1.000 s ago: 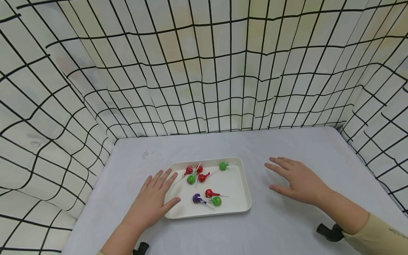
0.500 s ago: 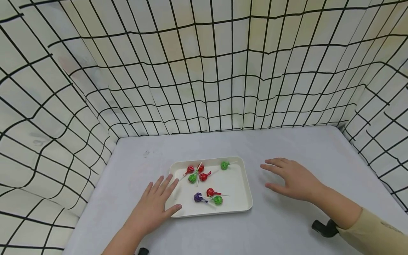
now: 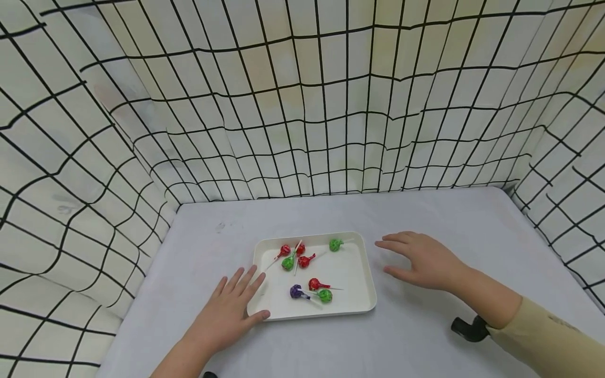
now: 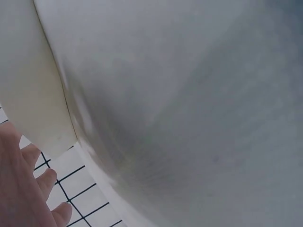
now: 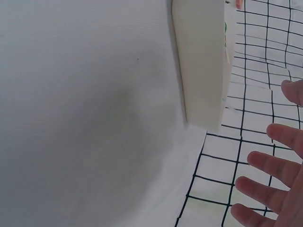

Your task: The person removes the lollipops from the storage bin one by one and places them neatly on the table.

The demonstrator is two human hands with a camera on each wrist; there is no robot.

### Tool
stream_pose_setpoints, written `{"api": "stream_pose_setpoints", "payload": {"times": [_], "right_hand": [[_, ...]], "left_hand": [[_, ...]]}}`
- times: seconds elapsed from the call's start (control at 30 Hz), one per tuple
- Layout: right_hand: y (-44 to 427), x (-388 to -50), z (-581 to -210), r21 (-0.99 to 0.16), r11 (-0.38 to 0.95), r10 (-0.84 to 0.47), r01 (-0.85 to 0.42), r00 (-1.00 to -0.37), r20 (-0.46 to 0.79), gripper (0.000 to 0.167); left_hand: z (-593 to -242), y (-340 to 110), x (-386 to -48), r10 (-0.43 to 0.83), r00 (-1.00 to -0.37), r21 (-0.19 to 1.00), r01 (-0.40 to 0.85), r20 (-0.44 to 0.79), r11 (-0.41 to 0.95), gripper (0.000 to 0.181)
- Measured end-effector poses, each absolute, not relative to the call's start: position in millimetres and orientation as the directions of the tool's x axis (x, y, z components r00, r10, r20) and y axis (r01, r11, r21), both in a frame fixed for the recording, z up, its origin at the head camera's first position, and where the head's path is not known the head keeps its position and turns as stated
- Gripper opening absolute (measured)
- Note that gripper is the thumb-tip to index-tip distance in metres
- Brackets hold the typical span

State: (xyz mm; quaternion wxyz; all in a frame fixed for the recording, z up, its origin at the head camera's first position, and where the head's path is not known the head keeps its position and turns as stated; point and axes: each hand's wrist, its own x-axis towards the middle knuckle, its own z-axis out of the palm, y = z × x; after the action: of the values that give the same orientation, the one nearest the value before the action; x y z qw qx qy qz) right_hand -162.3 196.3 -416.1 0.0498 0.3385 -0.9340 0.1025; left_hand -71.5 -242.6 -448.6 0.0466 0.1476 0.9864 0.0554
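A white tray (image 3: 350,273) holds several wrapped lollipops. At its upper left are two or more red ones with a green one (image 3: 288,263); another green one (image 3: 335,244) lies near the top right corner. Lower down, a red (image 3: 314,284), a purple (image 3: 296,291) and a green lollipop (image 3: 325,295) lie close together. My left hand (image 3: 227,310), fingers spread, is at the tray's left edge; whether it touches the rim I cannot tell. My right hand (image 3: 425,260) hovers right of the tray with extended fingers, holding nothing. The left wrist view shows the tray's side (image 4: 33,85) beside the fingers.
A white cloth (image 3: 406,336) covers the table. White walls with a black grid net (image 3: 347,105) stand behind it and on both sides. A black device (image 3: 470,329) is at my right wrist.
My right hand has moved left, closer to the tray. The left hand has shifted slightly down relative to the tray, its fingers still spread. The lollipops lie as before.
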Motion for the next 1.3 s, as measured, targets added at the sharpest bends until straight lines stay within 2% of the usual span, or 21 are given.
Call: {"api": "stream_pose_setpoints", "payload": {"times": [0.6,0.87,1.07,1.3], "right_hand": [[179,-170,-405,-0.181,0.714,-0.654,-0.676,-0.737,0.171,0.053],[176,-173,-402,-0.188,0.706,-0.664,-0.682,-0.731,0.159,0.050],[169,-175,-400,-0.246,0.686,-0.685,-0.684,-0.722,0.096,0.044],[151,-185,-397,-0.293,0.691,-0.699,-0.660,-0.714,-0.040,0.040]], "left_hand": [[-449,-243,-69,0.285,-0.950,0.128,0.269,-0.129,0.955,0.086],[-448,-243,-69,0.260,-0.956,0.119,0.245,-0.134,0.962,0.092],[-447,-244,-67,0.232,-0.962,0.140,0.213,-0.142,0.967,0.094],[-447,-245,-66,0.224,-0.965,0.140,0.205,-0.134,0.969,0.095]]}}
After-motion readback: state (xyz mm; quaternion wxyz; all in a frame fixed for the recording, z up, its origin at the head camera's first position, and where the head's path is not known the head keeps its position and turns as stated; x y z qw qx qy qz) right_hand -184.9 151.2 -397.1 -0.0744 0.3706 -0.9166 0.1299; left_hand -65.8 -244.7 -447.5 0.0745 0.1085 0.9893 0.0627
